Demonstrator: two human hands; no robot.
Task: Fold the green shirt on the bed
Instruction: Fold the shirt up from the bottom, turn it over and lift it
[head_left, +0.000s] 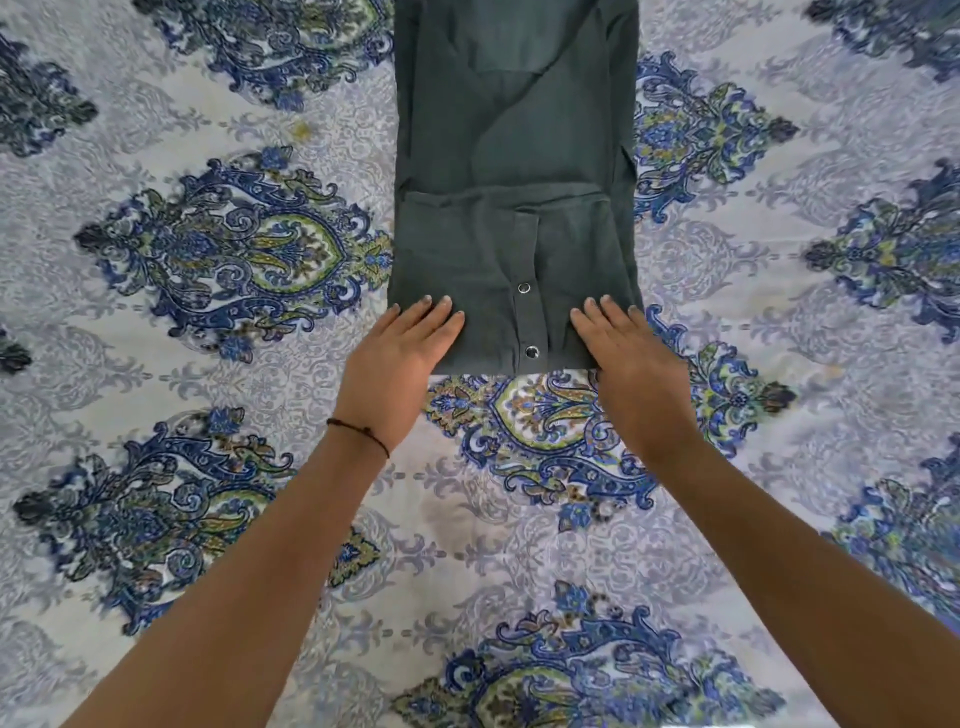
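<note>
Green shirt (514, 171) lies on the patterned bedspread (208, 338), folded into a long narrow strip, with its near end doubled back so two metal snaps (524, 287) show. Left hand (400, 358) presses flat on the near left corner, fingers straight. Right hand (631, 358) presses flat on the near right corner. A dark cord bracelet (358, 434) circles the left wrist.

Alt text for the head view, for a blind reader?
The left hand and right hand press flat on the near end of a green shirt, folded into a long strip on a patterned bedsheet. Two snaps show between them.
</note>
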